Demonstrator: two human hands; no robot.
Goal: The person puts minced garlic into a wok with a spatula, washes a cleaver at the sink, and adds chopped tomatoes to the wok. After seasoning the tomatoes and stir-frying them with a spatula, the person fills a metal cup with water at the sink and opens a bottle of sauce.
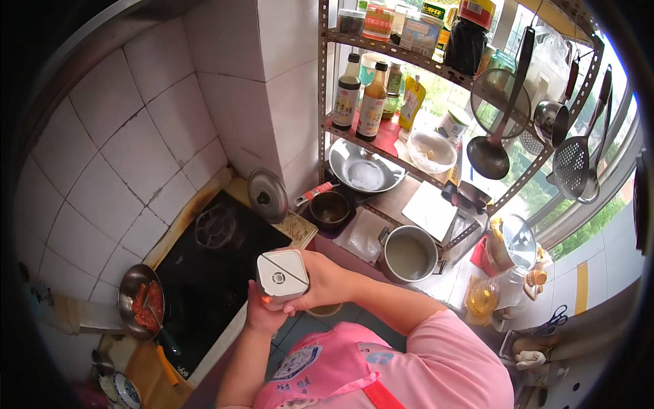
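Hands: left [261, 310] and right [319, 281], both clamped around the container
Container [281, 274]: white-topped, held just beside the cooktop [218, 255]
Lid [268, 195]: container's 12 o'clock
Bottles [359, 102]: 1 o'clock, upright on the shelf [392, 144]
Pot [410, 254]: 3 o'clock, cloudy liquid inside, on the counter [460, 273]
Pan [129, 315]: between 8 and 9 o'clock, holding red food [147, 305]

**White-topped container [281, 273] sitting between left fingers [254, 296] and right fingers [315, 278]**

From afar, I'm seeing its squarish top facing my camera, a dark line crossing diagonally, a round, grille-like mark showing mid-top, and an orange-red spot showing beside the left fingers.
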